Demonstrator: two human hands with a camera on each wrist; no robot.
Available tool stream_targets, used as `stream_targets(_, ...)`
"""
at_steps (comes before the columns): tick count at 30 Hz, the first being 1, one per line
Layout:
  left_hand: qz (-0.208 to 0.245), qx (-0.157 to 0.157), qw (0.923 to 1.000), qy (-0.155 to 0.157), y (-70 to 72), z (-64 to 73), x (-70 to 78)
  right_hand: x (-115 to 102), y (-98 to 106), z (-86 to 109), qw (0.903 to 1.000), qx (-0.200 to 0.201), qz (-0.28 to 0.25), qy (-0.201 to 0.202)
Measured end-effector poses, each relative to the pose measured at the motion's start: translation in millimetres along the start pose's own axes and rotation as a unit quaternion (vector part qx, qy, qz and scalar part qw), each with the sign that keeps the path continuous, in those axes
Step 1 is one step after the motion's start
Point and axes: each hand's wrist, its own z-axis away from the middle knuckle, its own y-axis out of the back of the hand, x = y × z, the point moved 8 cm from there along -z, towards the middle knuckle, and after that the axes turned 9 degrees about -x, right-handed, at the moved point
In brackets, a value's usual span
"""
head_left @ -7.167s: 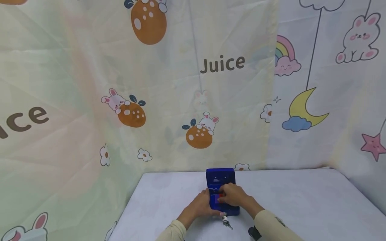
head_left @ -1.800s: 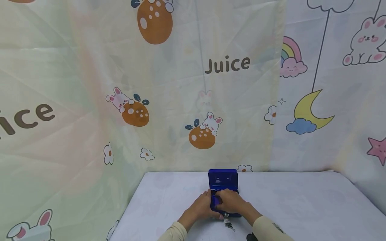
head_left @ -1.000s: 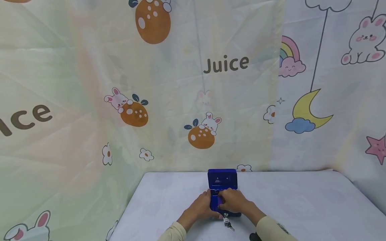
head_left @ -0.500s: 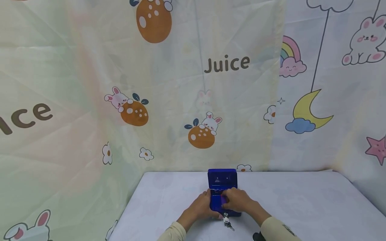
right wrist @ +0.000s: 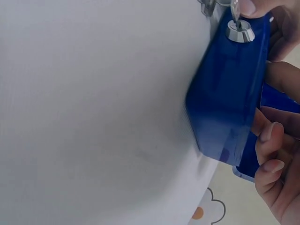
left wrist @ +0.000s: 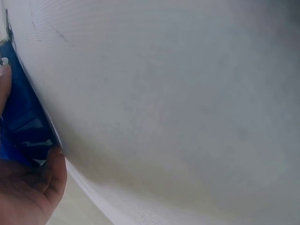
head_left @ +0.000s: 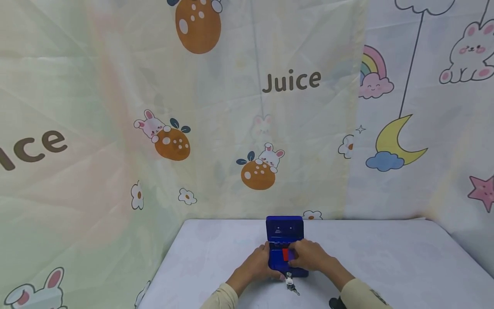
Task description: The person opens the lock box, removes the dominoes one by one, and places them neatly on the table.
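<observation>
A small blue cash box [head_left: 284, 229] stands on the white table with its lid raised at the back. Its front lock [right wrist: 240, 31] holds a key, and a bunch of keys [head_left: 290, 284] hangs from it. My left hand [head_left: 256, 262] grips the box's left side, thumb at the front near the lock. Inside the box, toward the right, my right hand [head_left: 308, 256] pinches a small flat piece, red [head_left: 285, 254] on the left and purple beside the fingers; its kind cannot be told. The right wrist view shows curled fingers [right wrist: 268, 171] at the box's right wall.
The white tabletop [head_left: 386, 257] spreads to both sides of the box. A printed curtain [head_left: 301, 141] hangs right behind the table's back edge. A black object [head_left: 336, 303] sits under the right sleeve.
Over the last second my right hand has moved to the right inside the box with the piece, and its red part now shows. The left hand and box have stayed put.
</observation>
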Motion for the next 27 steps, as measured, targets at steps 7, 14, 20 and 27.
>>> stream_targets(7,-0.005,0.001,1.0000,0.001,0.1,0.1,1.1,8,6,2.8,0.9999,0.006,-0.002,-0.013)
stream_targets(14,-0.006,-0.004,1.0000,0.006,0.0,0.6,0.5,20,4,3.8,0.9996,0.000,0.003,-0.026)
stream_targets(20,-0.006,-0.009,0.9999,0.013,-1.7,1.5,-1.9,24,9,12.2,0.9993,-0.001,-0.012,-0.035)
stream_targets(27,-0.006,-0.007,0.9999,0.012,-1.0,1.5,-2.4,20,15,18.2,0.9990,-0.004,-0.027,-0.035)
